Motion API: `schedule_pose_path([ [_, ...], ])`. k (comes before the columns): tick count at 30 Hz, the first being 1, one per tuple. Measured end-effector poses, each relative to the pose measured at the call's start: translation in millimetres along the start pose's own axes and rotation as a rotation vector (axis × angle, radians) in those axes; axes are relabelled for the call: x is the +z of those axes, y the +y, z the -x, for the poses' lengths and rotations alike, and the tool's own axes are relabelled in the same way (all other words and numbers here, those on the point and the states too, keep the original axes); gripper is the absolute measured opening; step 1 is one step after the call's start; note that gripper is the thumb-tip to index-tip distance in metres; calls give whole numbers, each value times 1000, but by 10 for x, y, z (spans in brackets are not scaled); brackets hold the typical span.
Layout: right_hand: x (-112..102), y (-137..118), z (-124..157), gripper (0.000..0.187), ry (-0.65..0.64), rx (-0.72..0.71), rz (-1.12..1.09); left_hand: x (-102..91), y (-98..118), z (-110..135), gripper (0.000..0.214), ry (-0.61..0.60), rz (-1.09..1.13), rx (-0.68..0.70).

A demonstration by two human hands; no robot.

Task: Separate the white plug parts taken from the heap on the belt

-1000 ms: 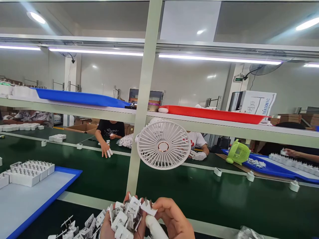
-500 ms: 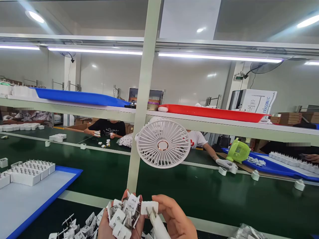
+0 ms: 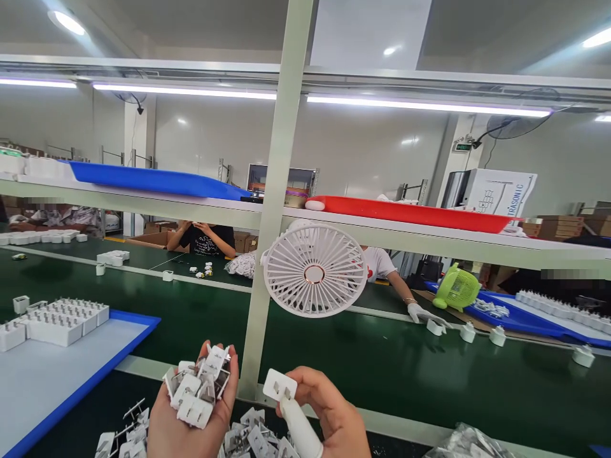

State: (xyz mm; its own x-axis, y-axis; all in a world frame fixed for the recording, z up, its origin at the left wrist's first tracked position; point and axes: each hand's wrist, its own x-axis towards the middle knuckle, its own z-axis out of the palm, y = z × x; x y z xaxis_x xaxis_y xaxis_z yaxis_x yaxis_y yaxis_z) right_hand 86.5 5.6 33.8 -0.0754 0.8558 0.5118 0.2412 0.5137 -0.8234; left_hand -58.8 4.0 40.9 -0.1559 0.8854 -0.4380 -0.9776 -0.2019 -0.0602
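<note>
My left hand (image 3: 191, 426) is cupped palm up around a heap of white plug plates with flat metal prongs (image 3: 198, 385). To its right, my right hand (image 3: 329, 413) pinches a single white plug plate (image 3: 279, 385) between its fingers and a thumb wrapped in a white cover (image 3: 301, 427). The prongs of that plate point towards the thumb. Below and between my hands lies a loose pile of more plug plates (image 3: 255, 434), partly hidden by them.
A blue-edged tray (image 3: 57, 388) with rows of white pronged housings (image 3: 62, 321) lies left. Beyond runs a green conveyor (image 3: 200, 331) carrying white housings. A post (image 3: 274, 191) with a white fan (image 3: 315, 270) stands ahead. Co-workers sit opposite; a plastic bag (image 3: 470, 442) lies lower right.
My left hand has moved left with its heap, away from my right hand. The right hand's plate has tilted and shifted slightly left. Housings opposite have shifted right.
</note>
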Motion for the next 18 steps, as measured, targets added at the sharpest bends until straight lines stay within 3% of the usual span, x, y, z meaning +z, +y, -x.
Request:
schedule_pose_path([
  [2, 55, 96, -20, 7, -116, -80, 253, -19, 41, -21, 33, -20, 4, 19],
  [5, 161, 336, -24, 27, -345, -215, 549, -44, 65, -55, 31, -27, 13, 13],
  [9, 224, 573, -24, 38, -509, -253, 678, -47, 22, -71, 31, -33, 25, 5],
  [12, 172, 511, -52, 43, -441, -207, 678, -47, -69, -53, 30, -19, -13, -19],
  [18, 82, 177, -65, 27, -50, -250, 425, -126, -310, 8, 21, -72, -247, -10],
])
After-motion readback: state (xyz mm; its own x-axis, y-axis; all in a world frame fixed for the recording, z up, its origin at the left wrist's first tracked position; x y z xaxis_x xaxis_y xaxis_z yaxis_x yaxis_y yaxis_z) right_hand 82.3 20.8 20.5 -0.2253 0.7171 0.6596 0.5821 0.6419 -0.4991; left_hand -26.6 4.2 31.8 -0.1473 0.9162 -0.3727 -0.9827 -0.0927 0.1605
